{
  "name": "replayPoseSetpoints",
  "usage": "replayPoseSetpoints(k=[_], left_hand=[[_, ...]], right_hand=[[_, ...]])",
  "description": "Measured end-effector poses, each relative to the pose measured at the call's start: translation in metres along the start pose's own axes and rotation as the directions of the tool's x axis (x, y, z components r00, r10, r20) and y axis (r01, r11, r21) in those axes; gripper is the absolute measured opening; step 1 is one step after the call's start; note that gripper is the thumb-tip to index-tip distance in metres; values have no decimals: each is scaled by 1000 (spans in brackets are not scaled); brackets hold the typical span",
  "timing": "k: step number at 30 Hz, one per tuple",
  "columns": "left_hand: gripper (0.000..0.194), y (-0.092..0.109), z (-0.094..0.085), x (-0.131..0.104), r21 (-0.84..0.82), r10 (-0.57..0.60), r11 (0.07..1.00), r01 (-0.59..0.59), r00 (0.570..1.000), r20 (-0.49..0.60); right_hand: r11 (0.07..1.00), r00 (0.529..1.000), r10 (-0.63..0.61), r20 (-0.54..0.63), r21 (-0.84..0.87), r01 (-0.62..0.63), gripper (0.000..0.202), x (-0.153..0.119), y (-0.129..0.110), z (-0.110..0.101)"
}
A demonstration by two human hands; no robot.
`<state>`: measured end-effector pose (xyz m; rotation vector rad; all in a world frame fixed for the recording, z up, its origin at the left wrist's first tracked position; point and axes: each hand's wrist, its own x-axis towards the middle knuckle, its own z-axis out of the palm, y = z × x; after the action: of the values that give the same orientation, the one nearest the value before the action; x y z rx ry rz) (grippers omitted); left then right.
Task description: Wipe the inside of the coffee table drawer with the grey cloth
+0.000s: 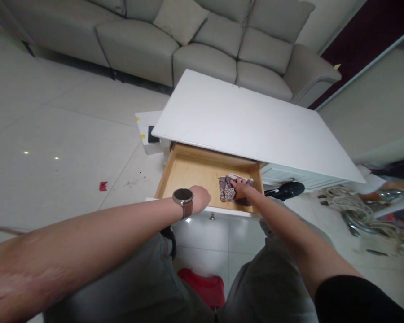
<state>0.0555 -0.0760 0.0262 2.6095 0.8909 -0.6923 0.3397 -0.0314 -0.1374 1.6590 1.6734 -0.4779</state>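
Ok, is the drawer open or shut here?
Open. The drawer is pulled out from under the tabletop; its wooden floor shows, and the right hand is on the patterned cloth inside.

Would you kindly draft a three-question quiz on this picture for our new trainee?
1. Multiple choice: what does the right grip touch?
a) the sofa cushion
b) the patterned fabric
c) the drawer knob

2. True or false: the drawer is fully shut.

3. Fill in the blank: the watch is worn on the ____ wrist.

Key: 1. b; 2. false, it is pulled open, showing its wooden inside; 3. left.
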Motion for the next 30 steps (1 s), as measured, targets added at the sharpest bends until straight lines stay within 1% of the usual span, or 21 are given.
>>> replayPoseSetpoints(k=[1, 3, 6, 12, 18, 25, 30], left_hand=[[36, 0, -2, -1, 12, -9, 1000, 9, 1000, 28], [37, 1, -5, -4, 15, -11, 1000, 10, 999, 42], [36, 1, -7, -6, 10, -9, 1000, 8, 999, 34], [34, 0, -4, -5, -5, -7, 1000, 7, 1000, 8], [31, 1, -2, -3, -14, -8, 1000, 8, 1000, -26], [31, 1, 1, -1, -13, -8, 1000, 8, 1000, -24], [29, -2, 8, 4, -16, -1, 1000, 1, 999, -44]], right_hand=[[1000, 1000, 7, 7, -11, -7, 132, -1, -2, -1], [999, 999, 25, 22, -31, -25, 138, -1, -6, -2], [999, 998, 39, 41, -38, -38, 142, -1, -9, -4], [998, 998, 32, 55, -55, -29, 136, -3, -11, -7], [998, 998, 37, 44, -58, -35, 138, -1, -11, -5], [998, 999, 33, 43, -61, -30, 138, 3, -10, -3], [997, 998, 35, 49, -63, -32, 138, 4, -10, -2]])
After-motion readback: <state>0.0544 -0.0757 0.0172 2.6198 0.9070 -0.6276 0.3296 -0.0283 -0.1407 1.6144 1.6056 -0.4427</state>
